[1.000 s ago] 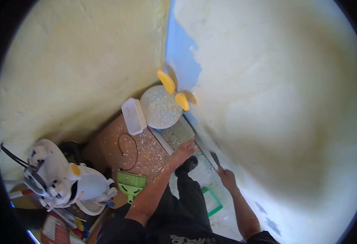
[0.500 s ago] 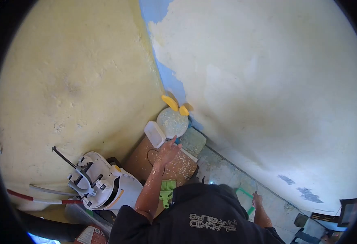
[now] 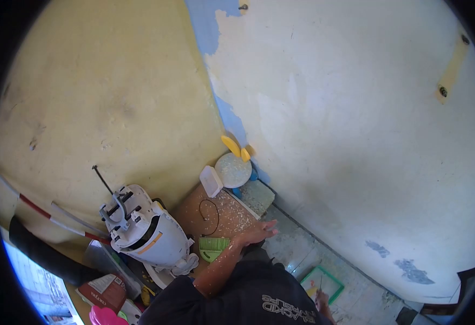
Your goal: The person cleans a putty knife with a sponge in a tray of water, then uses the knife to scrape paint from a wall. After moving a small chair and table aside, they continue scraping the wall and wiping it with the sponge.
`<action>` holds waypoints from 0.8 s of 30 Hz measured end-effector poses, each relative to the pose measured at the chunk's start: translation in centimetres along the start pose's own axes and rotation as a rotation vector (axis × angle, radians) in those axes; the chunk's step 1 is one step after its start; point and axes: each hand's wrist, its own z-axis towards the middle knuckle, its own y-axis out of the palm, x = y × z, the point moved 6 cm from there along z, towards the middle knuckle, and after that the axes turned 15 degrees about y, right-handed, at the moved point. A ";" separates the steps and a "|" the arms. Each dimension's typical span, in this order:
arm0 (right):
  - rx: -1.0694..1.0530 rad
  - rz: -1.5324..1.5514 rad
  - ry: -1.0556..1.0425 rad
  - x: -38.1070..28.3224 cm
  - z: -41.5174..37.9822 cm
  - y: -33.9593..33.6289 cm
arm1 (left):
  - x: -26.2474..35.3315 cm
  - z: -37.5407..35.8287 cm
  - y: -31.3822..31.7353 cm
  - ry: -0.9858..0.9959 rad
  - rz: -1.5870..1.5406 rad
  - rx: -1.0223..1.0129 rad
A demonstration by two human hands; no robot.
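My left hand [image 3: 256, 233] is held out in front of my body with its fingers stretched and nothing in them. Under that arm a green dustpan [image 3: 213, 248] lies on a brown board [image 3: 194, 203] strewn with pale flakes. Low on the right, my right hand [image 3: 322, 301] is closed at the near side of a green-rimmed tray [image 3: 337, 294]. A thin, dark, upright object [image 3: 320, 281] shows above its fingers, too small to name. My dark shirt hides part of the tray.
A round white stool [image 3: 233, 170] with flakes on it stands in the wall corner, a white container [image 3: 211, 181] beside it. On the left are a white appliance-like body [image 3: 151, 238] and a red bag [image 3: 103, 292]. Blue patches show on the peeling wall [image 3: 346, 135].
My left hand has moved right and down, away from the stool. My right hand is lower and further left, and more of the green-rimmed tray shows. The view has shifted.
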 end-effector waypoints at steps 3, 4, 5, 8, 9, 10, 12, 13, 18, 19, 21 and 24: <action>-0.137 0.117 0.137 0.2 -1.8 -1.1 | 0.4 -1.0 0.1 -0.007 0.013 0.042; -0.149 0.104 0.136 -0.8 -1.3 -1.5 | 0.5 -1.3 -0.3 -0.031 0.065 0.072; -0.162 0.092 0.135 -1.9 -0.8 -1.8 | 0.9 -1.6 -0.6 -0.025 0.073 0.090; -0.197 0.067 0.150 -3.9 0.1 -1.9 | 1.4 -2.7 -1.0 -0.058 0.083 0.132; -0.207 0.060 0.158 -4.4 0.2 -1.8 | 1.1 -2.8 -1.1 -0.034 0.090 0.141; -0.217 0.052 0.168 -4.7 0.5 -1.7 | 0.9 -3.0 -1.2 -0.013 0.095 0.149; -0.232 0.036 0.184 -5.4 1.1 -1.6 | 0.9 -3.3 -1.4 0.006 0.105 0.163; -0.235 0.026 0.190 -6.1 1.6 -2.0 | 1.1 -3.3 -1.5 0.023 0.110 0.171; -0.249 -0.022 0.208 -11.8 3.6 -3.0 | 2.7 -2.9 -4.1 -0.054 0.036 0.146; -0.253 -0.033 0.213 -13.2 3.5 -3.0 | 3.1 -2.9 -4.9 -0.086 0.078 0.109; -0.262 -0.050 0.232 -15.1 3.6 -2.8 | -0.7 -1.3 -6.6 -0.038 0.090 0.138; -0.270 -0.068 0.275 -16.4 4.5 -2.5 | -1.8 0.0 -9.1 0.026 0.075 0.180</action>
